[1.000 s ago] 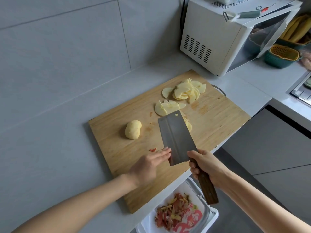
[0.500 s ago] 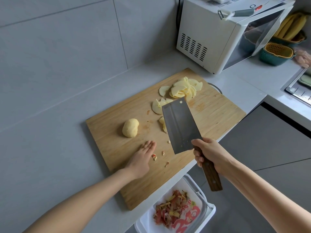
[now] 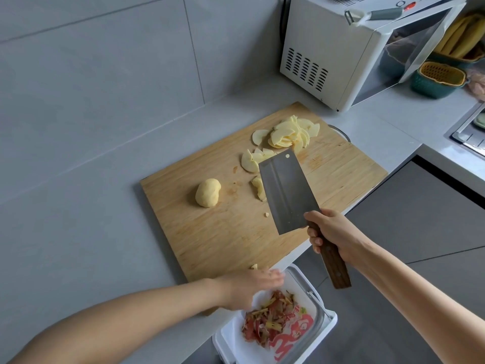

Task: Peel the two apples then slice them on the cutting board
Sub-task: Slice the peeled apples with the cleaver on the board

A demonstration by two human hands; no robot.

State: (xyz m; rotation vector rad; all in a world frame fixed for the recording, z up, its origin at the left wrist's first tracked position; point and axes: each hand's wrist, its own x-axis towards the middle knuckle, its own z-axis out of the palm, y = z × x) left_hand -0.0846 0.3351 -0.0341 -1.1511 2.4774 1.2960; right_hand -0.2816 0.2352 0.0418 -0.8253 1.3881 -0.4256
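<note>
A peeled whole apple (image 3: 207, 193) lies on the left part of the wooden cutting board (image 3: 231, 232). A pile of apple slices (image 3: 287, 134) sits at the board's far end, with more slices (image 3: 250, 160) and a cut piece (image 3: 258, 187) beside the blade. My right hand (image 3: 334, 232) grips the wooden handle of a cleaver (image 3: 287, 191), its flat blade raised over the board. My left hand (image 3: 252, 286), blurred, fingers straight, is at the board's near edge, above the bin. A small apple scrap (image 3: 254, 266) lies at that edge.
A white bin (image 3: 325, 324) lined with a bag and holding red and yellow peelings stands below the counter edge. A white microwave (image 3: 349, 53) with a peeler (image 3: 378, 14) on top stands at the back right. A green and yellow basket (image 3: 438, 80) and a sink corner (image 3: 469, 132) lie right.
My left hand swept from beside the blade toward me across the board to its near edge above the bin, taking scraps along. The cleaver stayed raised in my right hand.
</note>
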